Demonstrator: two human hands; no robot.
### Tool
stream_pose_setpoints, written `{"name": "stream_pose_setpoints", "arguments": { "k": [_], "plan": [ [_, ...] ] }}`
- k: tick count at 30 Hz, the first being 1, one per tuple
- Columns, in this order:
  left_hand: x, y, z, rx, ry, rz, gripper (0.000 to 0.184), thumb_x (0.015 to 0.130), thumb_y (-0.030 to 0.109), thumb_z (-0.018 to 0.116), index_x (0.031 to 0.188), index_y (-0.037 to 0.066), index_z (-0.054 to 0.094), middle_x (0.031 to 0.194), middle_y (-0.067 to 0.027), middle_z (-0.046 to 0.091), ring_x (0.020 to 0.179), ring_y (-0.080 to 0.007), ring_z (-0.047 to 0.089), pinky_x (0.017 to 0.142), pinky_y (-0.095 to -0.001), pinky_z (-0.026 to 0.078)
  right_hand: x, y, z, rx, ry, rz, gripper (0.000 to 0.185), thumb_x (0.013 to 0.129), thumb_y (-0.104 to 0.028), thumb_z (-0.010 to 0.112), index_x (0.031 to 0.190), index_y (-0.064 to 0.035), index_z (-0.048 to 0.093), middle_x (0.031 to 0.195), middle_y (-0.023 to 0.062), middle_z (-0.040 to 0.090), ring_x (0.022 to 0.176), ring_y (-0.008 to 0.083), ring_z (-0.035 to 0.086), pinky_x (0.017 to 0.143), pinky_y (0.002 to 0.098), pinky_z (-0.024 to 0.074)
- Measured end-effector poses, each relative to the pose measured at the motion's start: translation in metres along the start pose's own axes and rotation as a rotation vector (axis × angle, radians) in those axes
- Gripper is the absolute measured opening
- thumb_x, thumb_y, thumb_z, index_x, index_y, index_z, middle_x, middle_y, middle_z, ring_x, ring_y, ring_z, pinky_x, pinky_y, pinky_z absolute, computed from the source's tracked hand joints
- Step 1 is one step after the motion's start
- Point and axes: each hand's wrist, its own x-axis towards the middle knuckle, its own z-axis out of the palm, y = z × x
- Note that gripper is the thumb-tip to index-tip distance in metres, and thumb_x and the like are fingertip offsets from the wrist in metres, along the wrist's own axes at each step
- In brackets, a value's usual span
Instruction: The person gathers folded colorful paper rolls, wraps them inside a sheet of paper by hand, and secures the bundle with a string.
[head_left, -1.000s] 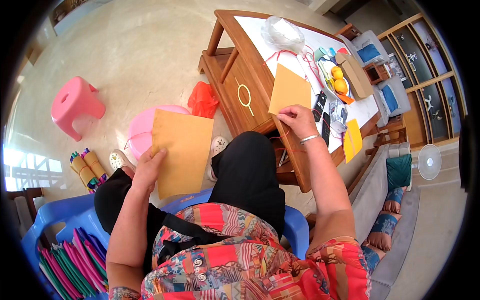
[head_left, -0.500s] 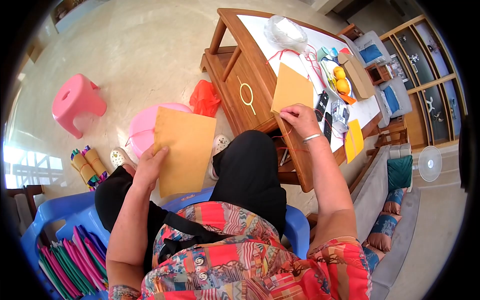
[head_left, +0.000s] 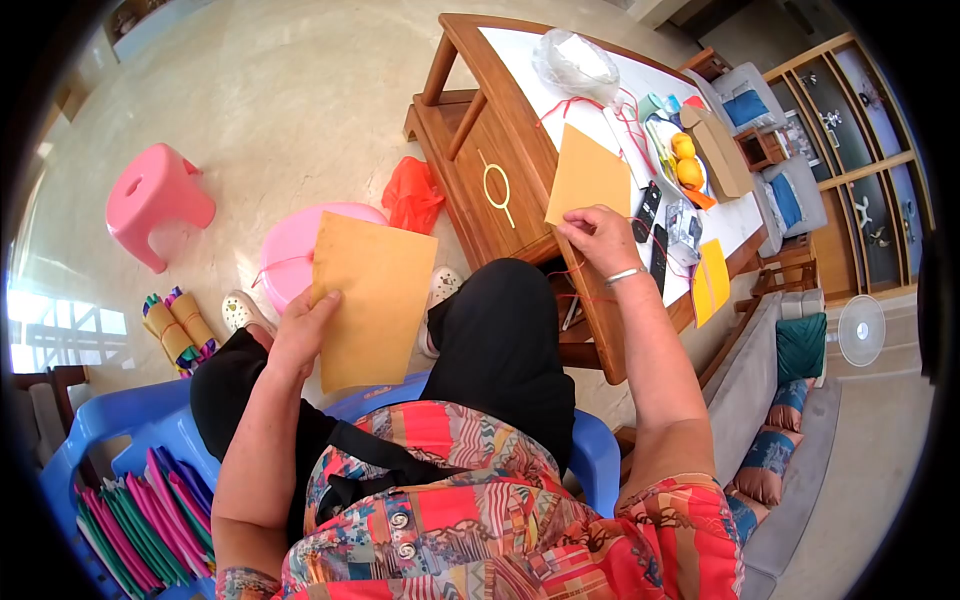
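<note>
My left hand [head_left: 303, 325] grips the left edge of a tan kraft paper sheet [head_left: 375, 300], thumb on top, over my lap and partly in front of a round pink stool [head_left: 290, 250]. A second tan paper sheet [head_left: 590, 180] lies at the near edge of the wooden table. At its lower corner my right hand [head_left: 598, 237] is closed, thumb and fingers pinched on the paper. Whether that is one sheet or a stack, I cannot tell. Red string [head_left: 590, 298] hangs at the table edge below this hand.
On the table [head_left: 500, 130] are a clear plastic bag [head_left: 575, 65], oranges [head_left: 688, 172], a cardboard box [head_left: 715, 150], black remotes [head_left: 648, 205] and a yellow packet [head_left: 710, 283]. A red bag [head_left: 413, 195], another pink stool [head_left: 160, 200] and rolled bundles [head_left: 180, 328] stand on the floor.
Both hands and sheets stay almost in place. My right hand's fingers have shifted very slightly at the sheet's corner, and the whole view has moved a little.
</note>
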Motion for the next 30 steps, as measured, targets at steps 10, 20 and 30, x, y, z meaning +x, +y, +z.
{"name": "stream_pose_setpoints", "arguments": {
  "k": [10,20,30],
  "plan": [
    [-0.001,0.002,0.002,0.001,-0.012,0.003,0.036,0.102,0.019,0.054,0.131,-0.001,0.056,0.113,-0.0088,0.068,0.098,-0.0151,0.065,0.086,-0.029,0.052,0.001,-0.004,-0.005,-0.034,-0.024,-0.006,0.028,0.085,-0.026,0.076,0.097,-0.0003,0.075,0.093,0.015,0.071,0.087,0.0264,0.07,0.08,0.0344,0.0546],
    [-0.002,0.002,0.002,0.0,-0.012,-0.002,0.036,0.102,0.02,0.054,0.131,-0.001,0.057,0.114,-0.0088,0.067,0.099,-0.0149,0.065,0.088,-0.0291,0.051,0.001,0.013,0.006,-0.017,0.138,-0.02,0.025,0.092,-0.022,0.067,0.102,-0.0002,0.073,0.096,0.0179,0.072,0.089,0.0316,0.07,0.08,0.0356,0.0538],
    [0.0,0.0,0.002,0.022,-0.017,-0.009,0.036,0.102,0.019,0.052,0.132,-0.001,0.056,0.113,-0.0092,0.068,0.097,-0.0159,0.065,0.086,-0.0302,0.052,0.005,0.032,0.007,0.408,0.047,0.214,0.024,0.088,-0.02,0.076,0.099,0.0017,0.075,0.084,0.0021,0.073,0.075,0.007,0.064,0.072,0.0236,0.0518]
  ]
}}
